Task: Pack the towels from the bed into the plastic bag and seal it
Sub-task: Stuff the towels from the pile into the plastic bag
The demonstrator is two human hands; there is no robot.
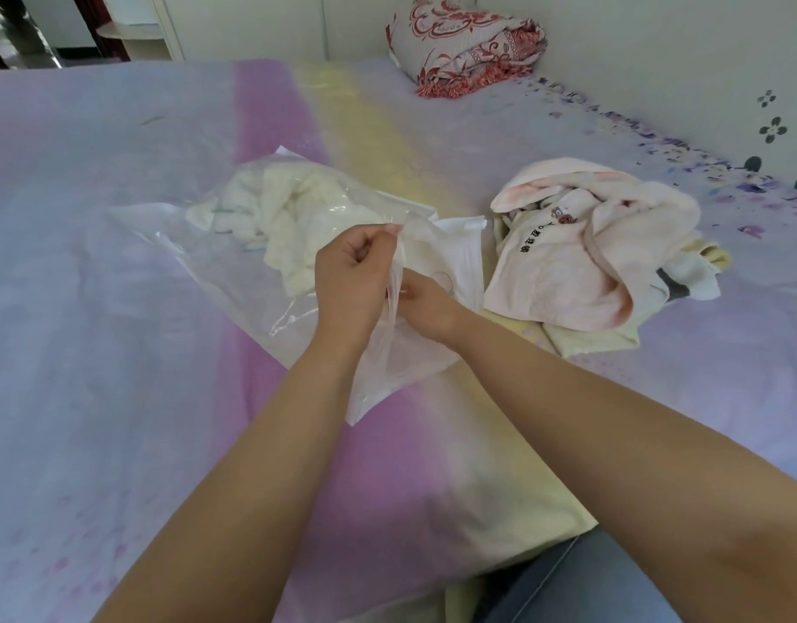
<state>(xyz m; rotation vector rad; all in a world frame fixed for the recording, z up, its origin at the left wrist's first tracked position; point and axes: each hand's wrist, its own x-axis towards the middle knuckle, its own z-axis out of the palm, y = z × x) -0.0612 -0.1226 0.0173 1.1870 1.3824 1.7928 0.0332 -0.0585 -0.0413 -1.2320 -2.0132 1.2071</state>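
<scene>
We are looking down on the bed (118, 263), its pastel sheet spread wide, with a folded floral quilt (466, 42) at the far right corner. On the sheet in front of us lies the clear plastic bag (199, 245), stretching away to the far left; a cream towel (298, 218) already sits inside it. Just to the right of the bag, a pile of towels (590, 258) waits outside, a pink one on top of yellowish ones. So the packing looks partly done: we judge one towel is in, several remain, and the sealing has not begun. Our left hand (356, 276) is clenched on the raised upper lip of the bag's mouth, and our right hand (426, 308) pinches the plastic just beside it, apparently parting the opening. Next we would likely take the pink towel from the pile.
</scene>
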